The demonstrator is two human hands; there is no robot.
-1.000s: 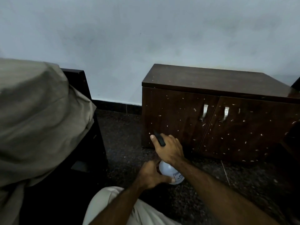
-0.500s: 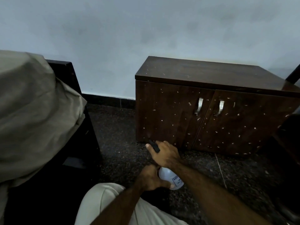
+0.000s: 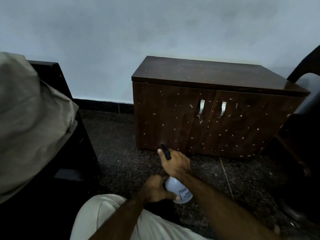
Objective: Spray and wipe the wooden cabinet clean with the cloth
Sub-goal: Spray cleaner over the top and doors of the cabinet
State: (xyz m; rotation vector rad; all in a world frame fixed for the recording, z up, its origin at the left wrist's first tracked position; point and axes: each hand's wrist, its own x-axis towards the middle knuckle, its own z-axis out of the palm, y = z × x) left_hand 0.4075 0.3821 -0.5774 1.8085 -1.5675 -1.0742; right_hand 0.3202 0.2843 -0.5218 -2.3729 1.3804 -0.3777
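A dark wooden cabinet (image 3: 173,118) with two doors and metal handles stands against the wall, speckled with pale flecks. In front of its lower left corner I hold a white spray bottle (image 3: 180,190) with a black nozzle. My right hand (image 3: 176,164) grips the spray head, the nozzle pointing at the cabinet's left door. My left hand (image 3: 155,189) holds the bottle's body from the left, thumb across its front. No cloth is in view.
A dark bed frame (image 3: 72,153) with a beige sheet (image 3: 26,122) fills the left side. A dark chair (image 3: 301,129) stands at the right edge beside the cabinet. The floor (image 3: 112,144) is dark speckled stone. My pale trouser leg (image 3: 103,217) is at the bottom.
The view has shifted so the cabinet sits more central and lower. Both hands keep the same hold on the bottle, staying in front of the cabinet's lower left.
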